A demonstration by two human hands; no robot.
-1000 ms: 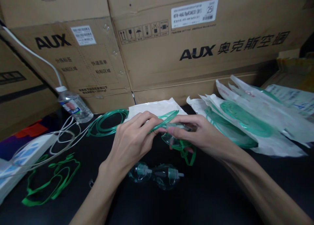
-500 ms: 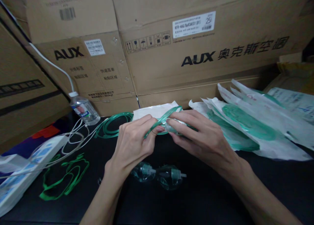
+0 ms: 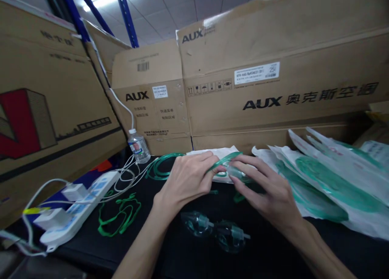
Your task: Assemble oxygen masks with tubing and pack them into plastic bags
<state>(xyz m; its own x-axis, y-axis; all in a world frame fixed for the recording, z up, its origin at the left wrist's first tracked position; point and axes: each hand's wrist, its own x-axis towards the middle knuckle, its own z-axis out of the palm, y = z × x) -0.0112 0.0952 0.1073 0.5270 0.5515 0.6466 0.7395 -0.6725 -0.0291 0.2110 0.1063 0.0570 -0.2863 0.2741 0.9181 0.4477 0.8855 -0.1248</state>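
Note:
My left hand (image 3: 190, 175) is closed around a bundle of green tubing (image 3: 228, 158), whose loop sticks out past the fingertips. Close beside it, my right hand (image 3: 267, 189) has its fingers curled on a clear, pale green plastic piece (image 3: 238, 173), partly hidden by the fingers. It looks like an oxygen mask, though I cannot make out its full shape. Below the hands, two clear oxygen masks (image 3: 198, 224) (image 3: 231, 236) with pale green connectors lie side by side on the black tabletop (image 3: 170, 258). Behind the hands lies a white paper pouch (image 3: 219, 151).
Green straps (image 3: 118, 216) lie left, near a white power strip (image 3: 82, 210) with cables. A plastic bottle (image 3: 139, 147) and coiled green tubing (image 3: 159, 167) stand further back. Packaged green tubing (image 3: 328, 185) lies right. Large cardboard boxes (image 3: 219, 112) wall off the back.
The view has tilted up and swung left, showing the ceiling and more of the power strip. My right fingers have loosened slightly on the clear piece; both hands stay close together.

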